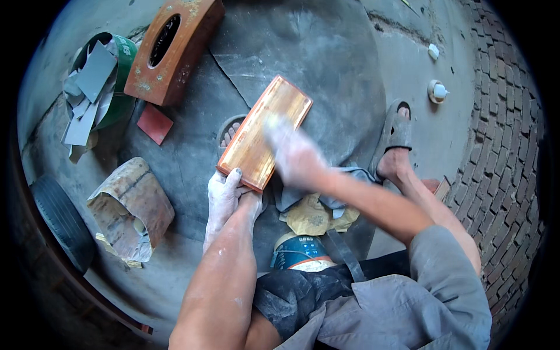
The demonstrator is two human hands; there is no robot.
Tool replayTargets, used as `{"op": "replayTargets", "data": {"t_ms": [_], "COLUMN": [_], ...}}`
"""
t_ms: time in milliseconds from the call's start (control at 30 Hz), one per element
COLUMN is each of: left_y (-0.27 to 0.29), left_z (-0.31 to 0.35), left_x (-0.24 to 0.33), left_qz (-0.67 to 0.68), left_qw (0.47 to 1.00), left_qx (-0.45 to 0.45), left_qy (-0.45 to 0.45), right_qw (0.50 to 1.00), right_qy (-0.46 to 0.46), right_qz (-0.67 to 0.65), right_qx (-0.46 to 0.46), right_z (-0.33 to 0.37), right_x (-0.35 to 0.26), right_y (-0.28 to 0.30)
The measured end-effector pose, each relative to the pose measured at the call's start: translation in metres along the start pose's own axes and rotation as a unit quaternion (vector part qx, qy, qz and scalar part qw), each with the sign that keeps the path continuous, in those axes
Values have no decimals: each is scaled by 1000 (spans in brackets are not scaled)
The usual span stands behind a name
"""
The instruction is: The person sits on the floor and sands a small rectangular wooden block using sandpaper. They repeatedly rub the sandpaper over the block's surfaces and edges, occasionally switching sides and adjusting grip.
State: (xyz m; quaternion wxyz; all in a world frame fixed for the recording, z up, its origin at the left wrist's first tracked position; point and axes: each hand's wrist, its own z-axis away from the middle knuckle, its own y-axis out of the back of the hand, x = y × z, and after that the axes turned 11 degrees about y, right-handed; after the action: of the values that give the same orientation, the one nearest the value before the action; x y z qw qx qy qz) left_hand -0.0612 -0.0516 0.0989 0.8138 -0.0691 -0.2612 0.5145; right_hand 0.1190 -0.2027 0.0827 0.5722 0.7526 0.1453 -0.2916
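A rectangular wooden board, with a worn yellowish-brown face and reddish-orange edges, is tilted in front of me. My left hand, white with dust, grips its near end, the thumb over the corner and the fingers partly hidden below. Over the board's right side is my right hand, also dusty and smeared by motion. Something pale yellowish shows at its fingertips, too blurred to name. Beneath the board's left edge, the toes of one foot show in a sandal.
A reddish-brown wooden box with an oval opening lies upper left, beside a green bucket of grey sheet pieces. A red square piece, a crumpled paper sack and a tire lie left. A blue-and-white bucket stands near me.
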Motion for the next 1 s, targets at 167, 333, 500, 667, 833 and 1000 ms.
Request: {"op": "replayTargets", "data": {"t_ms": [167,333,500,667,833,1000], "left_y": [-3,-10,-8,-5,-7,-7], "left_z": [-1,4,4,3,4,2], "left_x": [1,7,6,3,5,3], "left_qz": [-18,0,14,11,6,-6], "left_qw": [1000,1000,1000,1000,1000,1000], "left_qx": [15,14,1,-12,21,-4], "left_qy": [-8,12,2,-7,5,-3], "right_qw": [994,998,991,981,996,983], "right_qy": [-100,-55,-122,-182,-75,-173], "right_qz": [7,21,-13,-40,-41,-32], "right_qx": [53,26,44,55,35,44], "right_z": [-9,7,7,7,12,2], "right_x": [10,13,-5,32,-36,24], "right_y": [-8,1,-11,2,-3,2]}}
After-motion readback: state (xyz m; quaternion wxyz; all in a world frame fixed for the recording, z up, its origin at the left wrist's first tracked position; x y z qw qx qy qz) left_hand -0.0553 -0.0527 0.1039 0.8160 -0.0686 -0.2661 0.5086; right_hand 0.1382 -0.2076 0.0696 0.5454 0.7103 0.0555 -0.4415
